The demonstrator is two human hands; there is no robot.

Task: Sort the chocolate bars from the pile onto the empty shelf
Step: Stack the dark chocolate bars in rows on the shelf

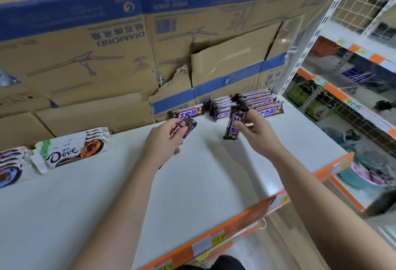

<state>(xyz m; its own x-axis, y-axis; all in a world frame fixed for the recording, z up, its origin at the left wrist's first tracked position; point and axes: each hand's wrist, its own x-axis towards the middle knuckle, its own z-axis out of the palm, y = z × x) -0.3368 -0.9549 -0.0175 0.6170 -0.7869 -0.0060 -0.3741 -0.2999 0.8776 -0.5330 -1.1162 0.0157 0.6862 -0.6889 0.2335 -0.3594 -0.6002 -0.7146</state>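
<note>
A wall of brown cardboard boxes [107, 55] with blue bands fills the back of the view. In front of it lies a wide white shelf [192, 184], edged along the front by an orange price rail [242, 216]. To the right stands neighbouring wire-backed shelving [353, 76], blurred. At the left of the shelf sits a stack of white Dove bars [70, 149], just beside a second stack of wrappers [10, 166] cut off by the frame edge. At the back right, against the boxes, lie stacks of dark chocolate bars [263, 100] with blue lettering. Two bare forearms reach in from below. The left hand [162, 141] has its fingers curled round a dark bar [185, 127], held above the shelf. The right hand [255, 134] pinches a second dark bar [233, 124] that stands nearly upright, just in front of the stacks.
</note>
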